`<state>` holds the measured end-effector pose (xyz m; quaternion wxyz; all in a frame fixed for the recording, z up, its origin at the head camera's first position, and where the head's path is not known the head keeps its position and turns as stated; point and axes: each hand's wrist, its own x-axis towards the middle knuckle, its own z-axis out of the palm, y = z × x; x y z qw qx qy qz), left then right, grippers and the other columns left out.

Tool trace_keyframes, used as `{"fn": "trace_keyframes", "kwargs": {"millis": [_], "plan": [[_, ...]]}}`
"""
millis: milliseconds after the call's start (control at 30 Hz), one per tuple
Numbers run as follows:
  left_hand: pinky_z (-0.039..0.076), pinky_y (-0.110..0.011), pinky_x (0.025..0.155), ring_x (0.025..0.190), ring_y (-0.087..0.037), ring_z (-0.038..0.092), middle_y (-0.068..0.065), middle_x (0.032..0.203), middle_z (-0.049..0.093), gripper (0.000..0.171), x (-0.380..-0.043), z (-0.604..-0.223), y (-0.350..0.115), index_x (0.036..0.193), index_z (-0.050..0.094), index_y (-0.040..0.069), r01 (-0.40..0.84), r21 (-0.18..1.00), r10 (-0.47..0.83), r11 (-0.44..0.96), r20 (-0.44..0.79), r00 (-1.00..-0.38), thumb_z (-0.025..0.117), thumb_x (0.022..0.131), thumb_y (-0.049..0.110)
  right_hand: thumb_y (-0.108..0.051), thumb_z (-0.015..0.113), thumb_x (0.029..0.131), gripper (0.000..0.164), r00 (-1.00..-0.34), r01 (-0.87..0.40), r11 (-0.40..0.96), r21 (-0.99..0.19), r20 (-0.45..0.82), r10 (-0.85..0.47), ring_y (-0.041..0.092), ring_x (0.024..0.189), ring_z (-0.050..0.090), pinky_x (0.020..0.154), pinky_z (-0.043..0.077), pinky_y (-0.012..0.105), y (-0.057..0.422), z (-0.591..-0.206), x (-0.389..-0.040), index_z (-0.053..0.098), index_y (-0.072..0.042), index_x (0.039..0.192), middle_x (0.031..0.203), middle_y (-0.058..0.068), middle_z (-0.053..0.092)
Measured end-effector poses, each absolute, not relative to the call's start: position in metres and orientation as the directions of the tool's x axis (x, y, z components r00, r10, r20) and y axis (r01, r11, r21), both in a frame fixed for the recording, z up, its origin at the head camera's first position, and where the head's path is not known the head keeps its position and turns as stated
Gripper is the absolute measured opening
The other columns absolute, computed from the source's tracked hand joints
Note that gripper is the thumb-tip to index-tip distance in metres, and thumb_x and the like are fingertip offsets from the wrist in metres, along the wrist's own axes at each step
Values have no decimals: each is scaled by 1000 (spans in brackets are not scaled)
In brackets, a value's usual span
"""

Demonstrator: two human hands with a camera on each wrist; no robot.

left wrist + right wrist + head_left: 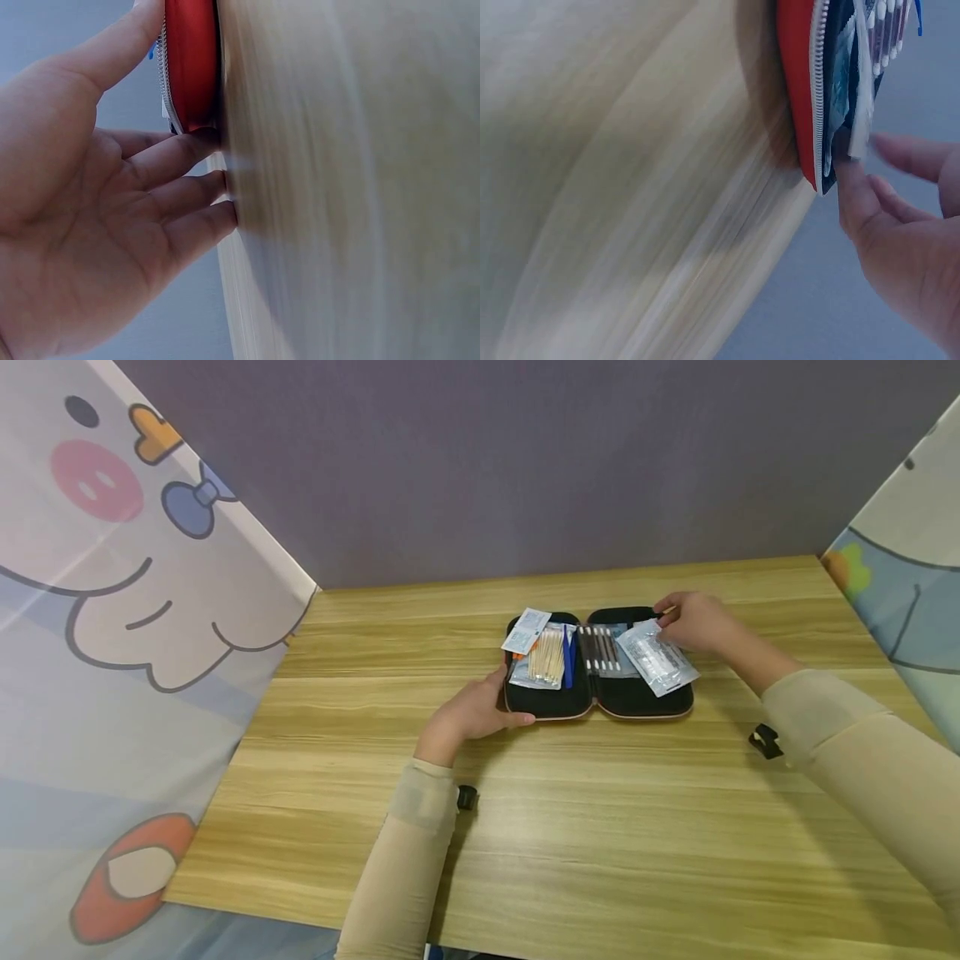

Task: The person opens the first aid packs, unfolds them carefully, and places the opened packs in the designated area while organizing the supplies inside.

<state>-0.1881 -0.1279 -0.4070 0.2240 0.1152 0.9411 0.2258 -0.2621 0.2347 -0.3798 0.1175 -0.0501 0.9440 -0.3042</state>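
An open, black-lined case (551,702) lies right of the frame's centre on the wooden table (600,835). The left hand (477,706) grips its lower-left corner, thumb along the near edge; the right hand (693,625) pinches a silvery packet (660,664) over the right half. Only the head view lays out the contents — pale-stick swabs (546,658) and a blue tool (567,662) on the left, dark-stick swabs (600,647) in the middle, a small white packet (527,632) at upper left. The wrist views add what it barely shows: the red outer shell and the zip (820,82) along its rim.

Something orange (517,657) is mostly hidden under the small packet (its shape cannot be told). The left wrist view cuts off the thumb's tip at the top, and print on the packets is unreadable. Beyond — a grey panel (480,468) and, at left, cartoon-printed cloth (105,710).
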Motion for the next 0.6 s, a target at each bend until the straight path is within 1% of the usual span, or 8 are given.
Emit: {"fn": "trace_keyframes", "kwargs": {"millis": [67, 133, 200, 300, 367, 433, 500, 600], "plan": [[35, -51, 130, 159, -35, 37, -16, 174, 34, 115, -188, -407, -128, 173, 9, 15, 117, 475, 319, 872, -369, -873, 77, 92, 60, -6, 68, 92, 50, -968, -37, 810, -585, -182, -176, 44, 107, 65, 70, 47, 23, 237, -381, -261, 57, 14, 136, 123, 36, 67], [35, -51, 130, 159, -36, 38, -16, 173, 35, 114, -188, -407, -128, 173, 10, 16, 119, 477, 321, 871, -368, -873, 78, 92, 60, -4, 66, 92, 49, -973, -39, 817, -576, -165, -163, 44, 105, 64, 70, 45, 24, 239, -383, -259, 57, 16, 135, 121, 37, 66], [34, -51, 130, 159, -36, 37, -16, 173, 35, 114, -188, -408, -128, 173, 10, 16, 126, 478, 326, 870, -364, -873, 77, 92, 59, -4, 63, 93, 48, -980, -21, 827, -562, -154, -130, 44, 105, 62, 73, 48, 29, 240, -384, -259, 56, 18, 134, 120, 37, 64], [34, -51, 130, 160, -35, 36, -16, 174, 34, 114, -188, -409, -128, 173, 10, 15, 129, 477, 329, 869, -363, -872, 77, 93, 60, -5, 57, 93, 51, -985, 29, 848, -530, -161, -67, 45, 106, 59, 80, 53, 41, 241, -386, -257, 53, 20, 137, 125, 40, 61], [34, -50, 131, 160, -34, 36, -15, 174, 32, 115, -187, -410, -128, 173, 10, 14, 125, 474, 325, 871, -365, -872, 77, 92, 61, -5, 53, 92, 53, -987, 54, 859, -509, -160, -33, 44, 105, 58, 83, 53, 48, 240, -386, -257, 51, 21, 138, 129, 41, 60], [34, -50, 131, 160, -34, 35, -15, 175, 32, 115, -187, -409, -128, 173, 10, 14, 120, 474, 320, 872, -369, -873, 77, 92, 61, -5, 50, 91, 54, -989, 67, 867, -494, -149, -9, 43, 102, 57, 82, 53, 50, 238, -386, -255, 51, 20, 139, 130, 42, 61], [34, -50, 131, 160, -34, 36, -15, 174, 32, 115, -187, -409, -128, 173, 10, 15, 119, 473, 318, 873, -367, -874, 77, 92, 61, -5, 50, 91, 54, -992, 63, 875, -479, -128, 2, 41, 98, 57, 77, 53, 47, 234, -387, -254, 52, 19, 139, 129, 40, 63], [34, -51, 130, 160, -35, 37, -16, 174, 34, 113, -188, -409, -128, 173, 11, 16, 121, 471, 317, 874, -363, -876, 77, 92, 60, -6, 53, 90, 52, -997, 32, 877, -480, -81, -8, 38, 91, 58, 71, 51, 43, 226, -389, -253, 54, 18, 136, 117, 35, 68]]}}
